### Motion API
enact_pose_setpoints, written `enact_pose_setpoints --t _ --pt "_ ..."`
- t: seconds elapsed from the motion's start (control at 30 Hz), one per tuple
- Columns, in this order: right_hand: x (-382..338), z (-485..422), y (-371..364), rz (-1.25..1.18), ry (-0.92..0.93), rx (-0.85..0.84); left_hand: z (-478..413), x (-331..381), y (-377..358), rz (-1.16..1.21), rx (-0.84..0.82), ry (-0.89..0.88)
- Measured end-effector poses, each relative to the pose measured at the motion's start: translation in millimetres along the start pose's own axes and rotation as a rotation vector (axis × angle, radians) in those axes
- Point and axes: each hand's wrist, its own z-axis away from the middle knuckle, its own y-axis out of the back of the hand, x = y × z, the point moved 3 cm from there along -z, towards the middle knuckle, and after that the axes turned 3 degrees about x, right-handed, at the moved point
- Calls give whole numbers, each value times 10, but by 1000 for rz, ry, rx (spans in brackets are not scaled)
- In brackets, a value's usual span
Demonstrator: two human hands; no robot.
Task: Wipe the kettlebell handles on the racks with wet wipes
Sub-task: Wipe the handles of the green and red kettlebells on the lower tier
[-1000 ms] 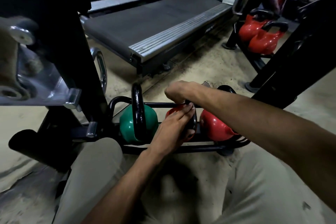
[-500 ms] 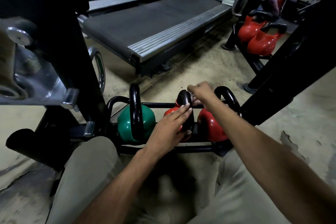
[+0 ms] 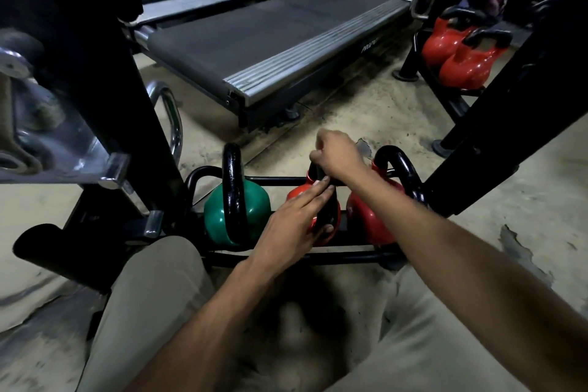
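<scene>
Wiping the middle red kettlebell (image 3: 297,193) looked to be the step in hand. The left hand (image 3: 288,226) pinched its black handle (image 3: 325,212) between straight fingers and thumb, steadying it, while the right hand (image 3: 337,154) sat curled tight over the handle's top bend. The bell stood on the low rack (image 3: 350,256), with a green kettlebell (image 3: 254,216) just left of the grip and another red kettlebell (image 3: 369,219) just right of it. Next, by my judgement, the right hand needed to rub down both legs of the loop, then shift to a neighbour. No wet wipe could be made out; the fist hid whatever it held.
</scene>
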Motion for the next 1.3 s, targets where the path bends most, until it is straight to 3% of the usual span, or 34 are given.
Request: enact_pose_setpoints --t 0.1,0.2,0.27,0.33,0.4,0.47,0.53,0.6,0.67,0.73,0.8,0.87,0.93,1.1,1.2,1.3 --pt "-136 -28 30 266 195 -172 4 10 10 0 0 0" --pt "-82 245 183 255 255 -40 20 33 10 19 61 7" --pt "95 534 196 -4 141 139 34 28 8 41 140 15" --pt "275 846 82 -565 -138 234 41 -15 -7 84 212 39" --pt "375 995 -202 -1088 -501 155 44 -51 -31 120 244 44" --pt "383 903 -397 -1356 -752 -33 55 -44 -44 135 249 40" --pt "310 669 -460 -1573 -887 -230 80 -37 -40 127 250 36" --pt "252 526 -434 -1670 -948 -256 129 -36 -44 125 246 42" --pt "240 581 -416 -1636 -936 -199 157 -34 -55 114 243 41" --pt "311 737 -426 -1511 -857 16 138 -33 -54 105 255 37" --pt "344 790 -329 -1281 -660 194 98 -28 -34 97 268 47" --pt "298 604 -162 -918 -356 255 86 -29 -16 98 269 52" --pt "140 349 -11 -473 -73 189 100 -30 -16 99 264 48" --pt "-236 66 23 394 381 -334 139 -9 -34 64 265 38" --pt "-265 299 104 512 519 -330 188 20 -16 21 282 52" --pt "-109 583 201 352 585 -188 201 31 -26 13 278 63"
